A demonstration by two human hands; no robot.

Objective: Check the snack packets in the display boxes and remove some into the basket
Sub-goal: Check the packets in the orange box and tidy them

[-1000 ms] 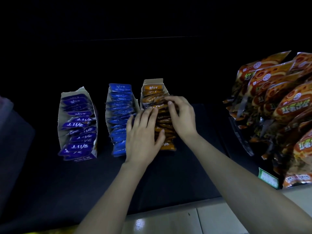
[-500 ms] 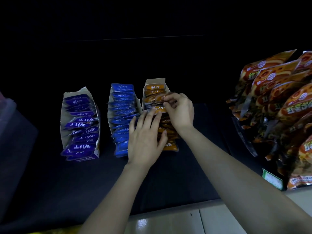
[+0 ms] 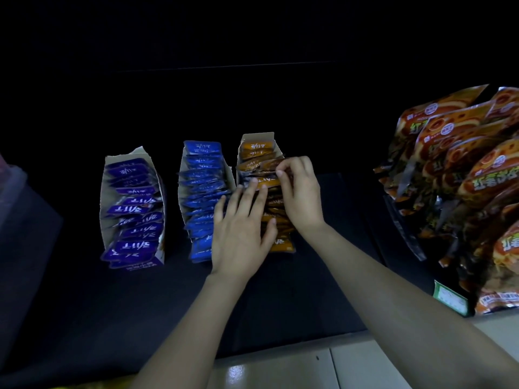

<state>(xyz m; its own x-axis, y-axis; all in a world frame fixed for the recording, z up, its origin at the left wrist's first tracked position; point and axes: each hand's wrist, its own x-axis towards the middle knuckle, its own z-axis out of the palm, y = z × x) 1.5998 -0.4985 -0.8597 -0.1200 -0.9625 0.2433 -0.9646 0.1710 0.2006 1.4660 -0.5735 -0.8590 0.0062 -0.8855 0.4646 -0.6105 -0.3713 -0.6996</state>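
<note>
Item 1, orange box (image 3: pixel 257 138): the rightmost of three display boxes on the dark shelf (image 3: pixel 309 290), filled front to back with orange packets (image 3: pixel 276 211). Your left hand (image 3: pixel 241 228) lies flat on the near half of the row, fingers straight and slightly spread, gripping nothing. Its fingertips (image 3: pixel 254 181) touch a packet midway along. Your right hand (image 3: pixel 302 197) sits just behind them, fingers curled, thumb and forefinger nipping the top edge of the pinched packet (image 3: pixel 268 165) toward the back of the box. That packet tilts up from the row, and its lower part is hidden among its neighbours.

Item 2, blue box (image 3: pixel 182 175): middle position, full of blue packets (image 3: pixel 203 189). The outer edge of your left hand overlaps its right side.

Item 3, purple box (image 3: pixel 105 197): leftmost, full of purple packets (image 3: pixel 134 211), well apart from both hands.

Item 4, large bags (image 3: pixel 463 192): orange-red, leaning in a stack at the right, with a green tag (image 3: pixel 449 300) below them.
</note>
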